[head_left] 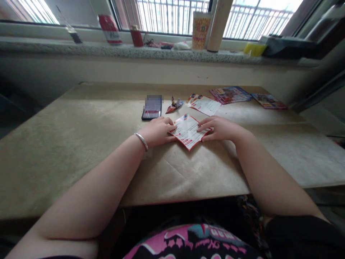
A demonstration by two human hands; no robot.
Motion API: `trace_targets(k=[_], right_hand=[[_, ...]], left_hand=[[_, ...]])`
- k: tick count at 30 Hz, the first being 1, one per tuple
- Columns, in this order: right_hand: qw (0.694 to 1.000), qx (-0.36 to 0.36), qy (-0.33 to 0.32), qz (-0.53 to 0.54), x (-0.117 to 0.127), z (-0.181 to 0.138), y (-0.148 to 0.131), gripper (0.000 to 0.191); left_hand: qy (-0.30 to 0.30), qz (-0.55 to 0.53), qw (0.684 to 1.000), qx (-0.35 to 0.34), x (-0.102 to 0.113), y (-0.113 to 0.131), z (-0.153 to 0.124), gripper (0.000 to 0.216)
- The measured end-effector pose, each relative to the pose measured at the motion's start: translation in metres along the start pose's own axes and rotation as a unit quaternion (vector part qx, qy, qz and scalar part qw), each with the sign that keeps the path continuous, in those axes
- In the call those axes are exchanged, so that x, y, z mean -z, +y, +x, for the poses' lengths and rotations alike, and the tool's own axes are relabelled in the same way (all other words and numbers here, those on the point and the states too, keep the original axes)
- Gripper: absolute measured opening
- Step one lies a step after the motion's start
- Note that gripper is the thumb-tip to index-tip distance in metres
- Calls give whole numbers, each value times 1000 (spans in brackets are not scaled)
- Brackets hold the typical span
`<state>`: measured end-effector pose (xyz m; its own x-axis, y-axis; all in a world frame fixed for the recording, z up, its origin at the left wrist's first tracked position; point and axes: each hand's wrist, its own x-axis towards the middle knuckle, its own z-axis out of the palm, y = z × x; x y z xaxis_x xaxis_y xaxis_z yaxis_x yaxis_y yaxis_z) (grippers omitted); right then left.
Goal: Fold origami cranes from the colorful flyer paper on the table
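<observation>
Pressing leaflet [188, 136] flat: left hand [157, 131], right hand [219, 128]; cup [201, 30] on sill [81, 48]

both bare forearms reach forward and angle inward. the left grip [159, 130] lies knuckles up, fingers curled under; whether it clasps cannot be told. the right grip [219, 128] lies palm down, fingers [205, 126] stretched flat toward the left, near it but apart.

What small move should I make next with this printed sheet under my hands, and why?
Probably bring one side corner across to the other and press the fold. The printed sheet lies flat as a diamond, left hand and right hand each pinning an opposite side corner, and a folded paper figure sits beyond it.
</observation>
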<state>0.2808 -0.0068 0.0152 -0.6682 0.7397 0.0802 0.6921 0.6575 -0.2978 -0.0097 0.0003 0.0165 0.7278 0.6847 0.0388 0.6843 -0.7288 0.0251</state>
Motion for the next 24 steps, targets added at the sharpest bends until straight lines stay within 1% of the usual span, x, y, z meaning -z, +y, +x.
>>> trace_targets(k=[2,5,10,17,20,24], right_hand=[[1000,-3,0,4,1,0,2,31],[1000,-12,4,10,0,0,7,21],[999,-27,9,20,-1,1,14,18],[999,-49,0,17,4,-1,9,17],[997,-76,-4,21,4,0,6,19],[989,-146,13,15,0,3,0,22]], left_hand=[[5,-4,1000,-11,0,-1,1,35],[1,-9,1000,-6,-1,-3,3,34],[-2,8,1000,8,-1,-8,4,39],[-9,24,1000,12,3,-9,4,36],[-2,11,1000,27,4,-8,3,37],[12,15,996,88,5,-3,3,40]])
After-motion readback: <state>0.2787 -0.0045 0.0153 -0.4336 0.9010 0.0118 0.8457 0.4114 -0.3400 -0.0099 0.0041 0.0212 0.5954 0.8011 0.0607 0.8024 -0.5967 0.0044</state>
